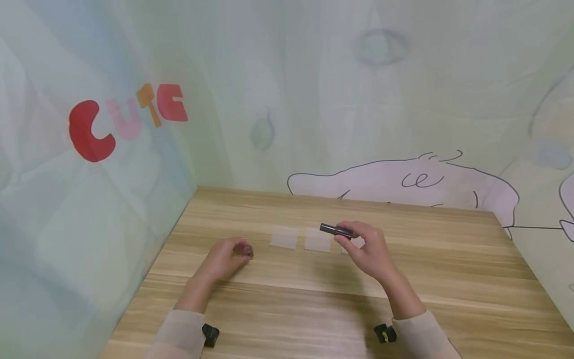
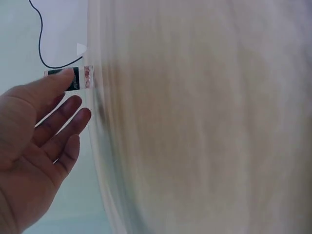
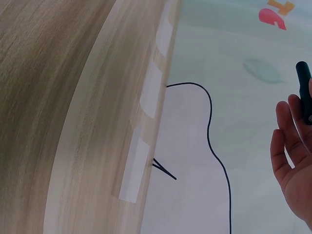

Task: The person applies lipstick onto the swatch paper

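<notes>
My right hand [image 1: 369, 248] pinches a short black tube [image 1: 336, 230] between thumb and fingers, raised over the table and pointing left. It also shows in the right wrist view as a dark tube [image 3: 303, 80] at the right edge, partly cut off. In my left hand [image 1: 226, 257], thumb and fingers grip a small cylinder [image 2: 75, 79] with a dark label and a clear end showing reddish-brown. This hand is low over the table, left of a row of thin white squares. The left square [image 1: 284, 237] and middle square [image 1: 317, 241] lie in sight; my right hand partly covers the right square [image 1: 346, 248].
The wood-grain table [image 1: 287, 309] meets a printed cloth wall [image 1: 251, 89] at the back and left. Red, pink and orange letters [image 1: 91, 132] are on the left side. A black wrist mount [image 1: 210, 335] sits by each sleeve.
</notes>
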Motion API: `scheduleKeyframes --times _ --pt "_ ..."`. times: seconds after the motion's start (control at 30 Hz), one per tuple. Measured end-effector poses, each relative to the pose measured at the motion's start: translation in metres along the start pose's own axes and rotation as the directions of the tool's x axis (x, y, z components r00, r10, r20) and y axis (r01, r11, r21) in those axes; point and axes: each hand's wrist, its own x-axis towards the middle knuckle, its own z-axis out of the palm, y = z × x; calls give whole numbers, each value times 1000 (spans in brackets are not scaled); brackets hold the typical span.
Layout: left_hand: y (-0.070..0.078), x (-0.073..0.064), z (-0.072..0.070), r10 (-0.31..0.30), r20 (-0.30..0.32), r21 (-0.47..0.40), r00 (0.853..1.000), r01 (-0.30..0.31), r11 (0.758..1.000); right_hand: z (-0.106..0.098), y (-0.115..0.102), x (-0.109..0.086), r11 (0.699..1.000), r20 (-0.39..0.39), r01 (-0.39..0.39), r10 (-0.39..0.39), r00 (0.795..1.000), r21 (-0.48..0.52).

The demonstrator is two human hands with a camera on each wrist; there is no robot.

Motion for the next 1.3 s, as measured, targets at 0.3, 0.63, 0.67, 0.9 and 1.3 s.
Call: scheduleKeyframes --times 0.3,0.63,0.67,0.9,1.3 --pt "6 4 -6 76 -113 -13 991 -78 997 -1 -1 0 1000 -3 7 -7 1000 -8" --pt "52 24 -19 170 -170 -141 971 -195 971 -10 -4 8 997 -30 76 -76 997 -11" --pt "58 26 -20 177 -166 -153 970 -203 967 -11 -5 10 996 -34 86 -87 996 -13" --pt "94 37 -19 251 -118 -273 961 -275 922 -19 -15 21 993 -48 117 -117 992 -13" --pt "140 48 7 325 -55 -485 944 -310 818 -16 -32 31 991 -50 124 -121 991 54"
